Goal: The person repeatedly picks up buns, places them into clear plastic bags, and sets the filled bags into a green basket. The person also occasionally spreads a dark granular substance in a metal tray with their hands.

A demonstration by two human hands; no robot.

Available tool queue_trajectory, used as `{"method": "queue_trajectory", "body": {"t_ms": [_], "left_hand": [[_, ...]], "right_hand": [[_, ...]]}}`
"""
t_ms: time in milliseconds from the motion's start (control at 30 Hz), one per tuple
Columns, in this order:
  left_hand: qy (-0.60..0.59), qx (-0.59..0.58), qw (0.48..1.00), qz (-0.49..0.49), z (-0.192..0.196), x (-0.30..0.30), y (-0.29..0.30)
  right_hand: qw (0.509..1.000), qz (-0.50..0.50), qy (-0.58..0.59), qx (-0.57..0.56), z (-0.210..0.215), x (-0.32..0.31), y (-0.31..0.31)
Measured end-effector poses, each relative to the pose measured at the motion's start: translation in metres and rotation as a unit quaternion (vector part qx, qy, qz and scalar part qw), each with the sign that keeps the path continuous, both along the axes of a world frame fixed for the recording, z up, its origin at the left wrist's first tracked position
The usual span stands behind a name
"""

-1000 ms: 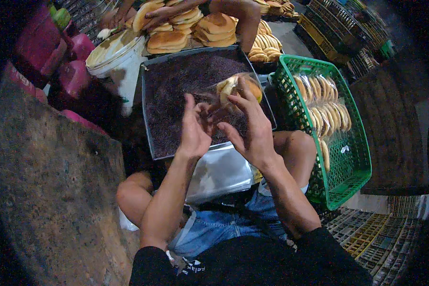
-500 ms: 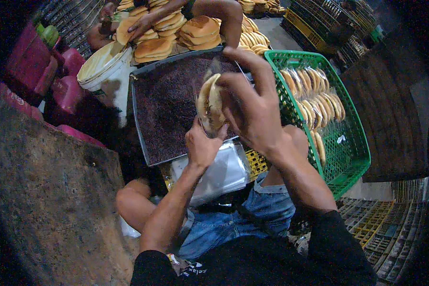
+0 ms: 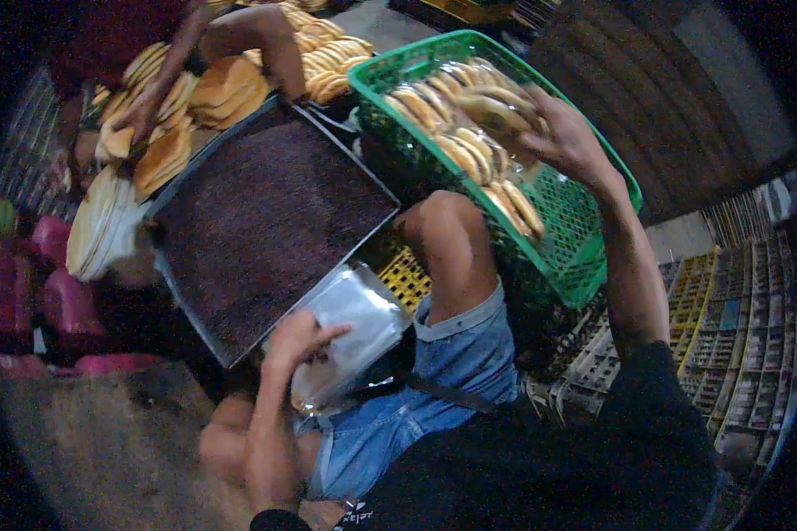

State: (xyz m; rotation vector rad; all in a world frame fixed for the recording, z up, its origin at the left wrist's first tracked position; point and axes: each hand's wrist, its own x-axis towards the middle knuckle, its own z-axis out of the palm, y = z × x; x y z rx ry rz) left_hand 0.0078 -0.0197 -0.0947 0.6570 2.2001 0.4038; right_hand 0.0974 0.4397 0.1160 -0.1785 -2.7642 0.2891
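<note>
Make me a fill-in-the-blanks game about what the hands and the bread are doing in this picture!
1. The right hand reaches into a basket coloured ____.
2. The left hand rests on a stack of clear plastic ____ lying on the lap.
3. The big flat tray beside the basket is filled with something dark ____ in colour.
4. The wrapped buns in the basket stand in ____.

Missing words: green; bags; brown; rows

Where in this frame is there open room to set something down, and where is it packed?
Free: the near end of the green plastic basket, below the right hand. Crowded: its far end, lined with bagged buns, and the dark sprinkle-filled metal tray, bordered by stacked buns.
</note>
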Motion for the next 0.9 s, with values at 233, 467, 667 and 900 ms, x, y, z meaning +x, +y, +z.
{"method": "queue_trajectory", "body": {"t_ms": [233,467,667,900], "left_hand": [[-0.060,0.009,0.997,-0.054,-0.005,0.002,0.023],[0.103,0.291,0.942,0.129,0.083,0.016,0.021],[-0.193,0.422,0.808,0.362,0.033,-0.005,0.009],[-0.099,0.613,0.627,0.471,0.072,-0.040,0.006]], "right_hand": [[0.943,-0.196,-0.267,-0.004,-0.132,0.091,0.113],[0.908,0.291,-0.139,-0.267,-0.050,-0.043,-0.142],[0.854,0.203,0.011,-0.478,-0.082,-0.055,-0.247],[0.635,-0.064,-0.021,-0.770,-0.126,-0.031,-0.266]]}}
